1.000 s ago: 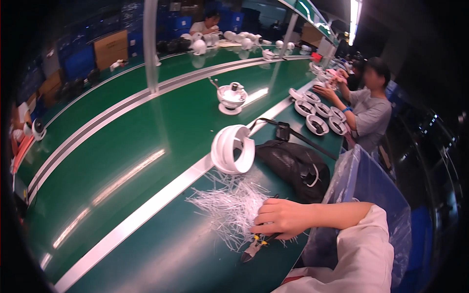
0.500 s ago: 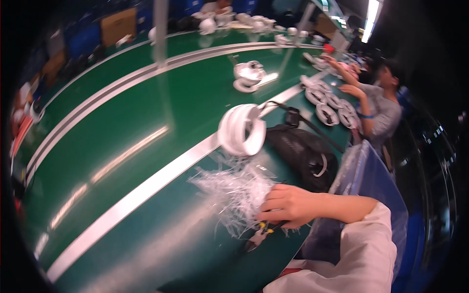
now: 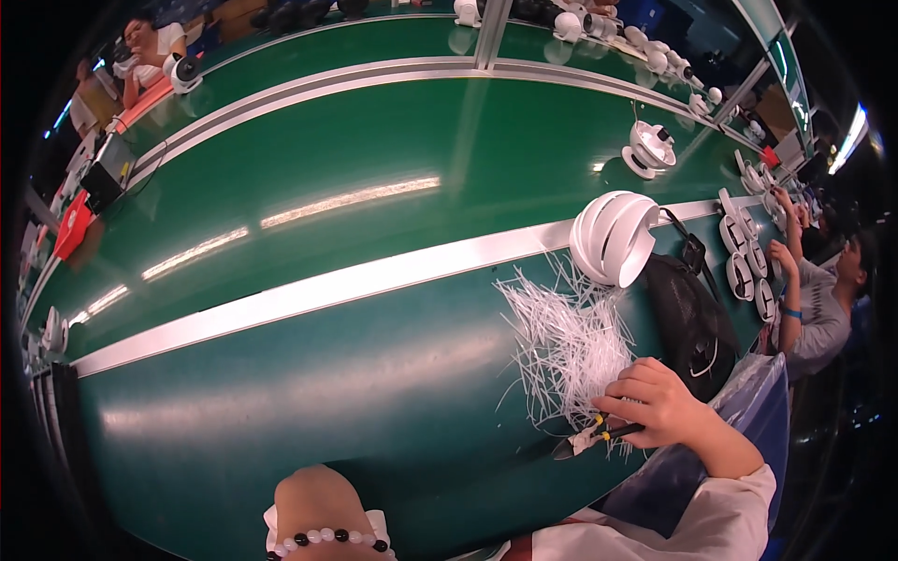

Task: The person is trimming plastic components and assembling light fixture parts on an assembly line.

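My right hand (image 3: 650,402) is closed around a pair of cutting pliers (image 3: 597,437) with yellow and black handles, its jaws pointing left just above the table. Beside it lies a loose heap of thin white plastic strips (image 3: 566,346), and the fingers are at its lower right edge. A nested stack of white round shells (image 3: 613,241) stands behind the heap. Right of that rests a black fabric pouch (image 3: 690,318) with a strap. My left hand (image 3: 320,500) is at the lower edge, above a beaded bracelet; its fingers are hidden.
A white metal rail (image 3: 374,278) divides the dark green worktable (image 3: 309,393) from a green conveyor belt (image 3: 355,140). A white domed device (image 3: 650,150) sits on the belt. White ring parts (image 3: 739,271) lie near a co-worker (image 3: 823,299). A plastic-lined blue bin (image 3: 748,421) stands at right.
The view has swung left, so the table scene sits further right and another person shows at far left. My left hand has come into view. My right hand remains on the pliers.
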`<state>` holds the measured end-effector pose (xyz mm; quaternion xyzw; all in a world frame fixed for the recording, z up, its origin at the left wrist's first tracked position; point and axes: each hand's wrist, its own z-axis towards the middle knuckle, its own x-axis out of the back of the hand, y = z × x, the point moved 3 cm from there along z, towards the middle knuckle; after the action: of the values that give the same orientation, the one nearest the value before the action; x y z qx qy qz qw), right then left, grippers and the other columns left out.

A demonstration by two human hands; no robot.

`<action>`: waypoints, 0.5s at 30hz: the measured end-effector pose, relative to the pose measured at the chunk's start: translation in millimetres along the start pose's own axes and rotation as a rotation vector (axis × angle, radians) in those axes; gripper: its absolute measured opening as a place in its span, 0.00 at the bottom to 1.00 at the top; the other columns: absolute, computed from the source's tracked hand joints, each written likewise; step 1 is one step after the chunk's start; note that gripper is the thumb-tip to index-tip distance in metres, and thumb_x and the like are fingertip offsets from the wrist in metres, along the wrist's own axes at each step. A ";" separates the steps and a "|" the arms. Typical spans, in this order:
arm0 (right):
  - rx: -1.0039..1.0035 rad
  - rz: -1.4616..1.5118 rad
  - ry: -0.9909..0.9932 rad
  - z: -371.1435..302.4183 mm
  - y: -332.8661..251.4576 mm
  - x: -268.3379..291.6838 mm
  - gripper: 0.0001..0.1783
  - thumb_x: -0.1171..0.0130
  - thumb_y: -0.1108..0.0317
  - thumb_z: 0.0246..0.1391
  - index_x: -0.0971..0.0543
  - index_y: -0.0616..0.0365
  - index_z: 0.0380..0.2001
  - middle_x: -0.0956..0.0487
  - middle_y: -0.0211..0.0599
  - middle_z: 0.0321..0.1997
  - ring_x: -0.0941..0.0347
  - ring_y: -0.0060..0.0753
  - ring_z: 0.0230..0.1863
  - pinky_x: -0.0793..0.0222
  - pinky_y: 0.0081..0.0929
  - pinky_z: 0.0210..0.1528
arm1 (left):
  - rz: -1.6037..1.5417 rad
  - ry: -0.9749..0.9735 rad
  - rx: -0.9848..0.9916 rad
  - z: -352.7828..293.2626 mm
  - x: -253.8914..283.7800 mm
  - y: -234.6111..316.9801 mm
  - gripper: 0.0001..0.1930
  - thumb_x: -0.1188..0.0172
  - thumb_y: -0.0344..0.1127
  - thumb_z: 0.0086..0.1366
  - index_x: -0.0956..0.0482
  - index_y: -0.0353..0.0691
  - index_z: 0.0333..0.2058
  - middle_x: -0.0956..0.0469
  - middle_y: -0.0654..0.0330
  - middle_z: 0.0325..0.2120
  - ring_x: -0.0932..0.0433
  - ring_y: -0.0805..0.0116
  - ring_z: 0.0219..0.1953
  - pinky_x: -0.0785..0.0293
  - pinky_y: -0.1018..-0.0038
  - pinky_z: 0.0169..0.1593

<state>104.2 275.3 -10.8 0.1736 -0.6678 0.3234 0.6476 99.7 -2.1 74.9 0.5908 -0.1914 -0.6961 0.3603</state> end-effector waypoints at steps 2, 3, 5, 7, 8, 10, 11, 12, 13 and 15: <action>0.010 -0.002 0.023 -0.7 0.5 -0.6 0.26 0.39 0.69 0.25 0.25 0.56 0.38 0.28 0.31 0.31 0.33 0.31 0.31 0.40 0.28 0.35 | -0.014 -0.011 -0.002 0.9 -0.7 -2.9 0.10 0.46 0.25 0.53 0.33 0.49 0.32 0.31 0.73 0.26 0.34 0.73 0.36 0.38 0.62 0.41; 0.015 -0.003 0.025 -0.5 0.6 0.1 0.26 0.39 0.69 0.25 0.25 0.56 0.38 0.28 0.31 0.31 0.33 0.31 0.31 0.40 0.28 0.35 | -0.020 -0.016 -0.007 1.4 -1.3 -3.8 0.10 0.46 0.25 0.53 0.33 0.49 0.32 0.30 0.73 0.26 0.34 0.73 0.36 0.38 0.62 0.41; 0.009 -0.007 0.006 -0.1 0.6 1.8 0.26 0.39 0.69 0.25 0.25 0.56 0.38 0.28 0.31 0.31 0.33 0.31 0.31 0.40 0.27 0.35 | -0.032 -0.027 -0.017 2.4 -1.8 -5.3 0.10 0.46 0.25 0.53 0.33 0.49 0.32 0.30 0.73 0.26 0.33 0.73 0.36 0.38 0.62 0.41; 0.010 -0.018 0.010 -0.9 -0.3 2.4 0.26 0.39 0.69 0.25 0.25 0.56 0.38 0.28 0.31 0.31 0.33 0.31 0.31 0.40 0.27 0.34 | -0.042 -0.036 -0.027 3.2 -1.9 -6.4 0.10 0.46 0.25 0.53 0.33 0.49 0.32 0.30 0.72 0.26 0.33 0.73 0.36 0.38 0.62 0.41; 0.006 -0.027 0.012 -1.2 -0.6 2.7 0.26 0.39 0.69 0.25 0.25 0.56 0.38 0.28 0.31 0.31 0.33 0.31 0.31 0.40 0.27 0.34 | -0.046 -0.040 -0.032 3.6 -1.8 -7.0 0.10 0.46 0.25 0.54 0.33 0.49 0.32 0.30 0.72 0.26 0.33 0.73 0.36 0.38 0.62 0.41; 0.008 -0.030 0.010 -0.2 -1.8 2.2 0.26 0.39 0.69 0.25 0.25 0.56 0.38 0.28 0.31 0.31 0.33 0.31 0.31 0.40 0.27 0.34 | -0.050 -0.046 -0.039 4.4 -0.9 -7.5 0.10 0.46 0.25 0.54 0.33 0.49 0.31 0.30 0.72 0.26 0.33 0.73 0.36 0.37 0.62 0.40; 0.004 -0.036 0.007 0.2 -2.2 2.1 0.26 0.39 0.69 0.25 0.25 0.56 0.37 0.28 0.31 0.31 0.33 0.31 0.31 0.40 0.27 0.34 | -0.053 -0.049 -0.043 4.9 -0.4 -7.9 0.09 0.46 0.25 0.54 0.33 0.49 0.31 0.30 0.72 0.26 0.33 0.73 0.36 0.37 0.62 0.40; 0.011 -0.034 0.009 0.8 -3.0 2.4 0.26 0.39 0.69 0.25 0.25 0.56 0.37 0.28 0.31 0.31 0.33 0.31 0.31 0.40 0.27 0.34 | -0.055 -0.052 -0.048 5.5 0.2 -8.0 0.09 0.46 0.25 0.54 0.32 0.49 0.31 0.30 0.72 0.26 0.33 0.73 0.36 0.37 0.62 0.40; 0.002 -0.031 0.001 1.1 -3.4 2.5 0.26 0.39 0.69 0.25 0.25 0.55 0.38 0.28 0.31 0.31 0.33 0.31 0.31 0.40 0.27 0.34 | -0.057 -0.055 -0.053 6.2 0.8 -8.2 0.09 0.47 0.25 0.54 0.32 0.49 0.31 0.30 0.72 0.26 0.33 0.73 0.36 0.37 0.63 0.40; 0.003 -0.027 -0.003 1.8 -4.5 3.1 0.26 0.39 0.69 0.25 0.25 0.55 0.38 0.28 0.31 0.31 0.33 0.31 0.31 0.40 0.27 0.34 | -0.060 -0.062 -0.067 7.4 1.9 -8.1 0.09 0.47 0.25 0.54 0.32 0.48 0.31 0.29 0.72 0.26 0.33 0.73 0.36 0.37 0.63 0.40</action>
<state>105.4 271.4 -6.7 0.1843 -0.6659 0.3153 0.6505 90.2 0.7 69.7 0.5621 -0.1613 -0.7305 0.3527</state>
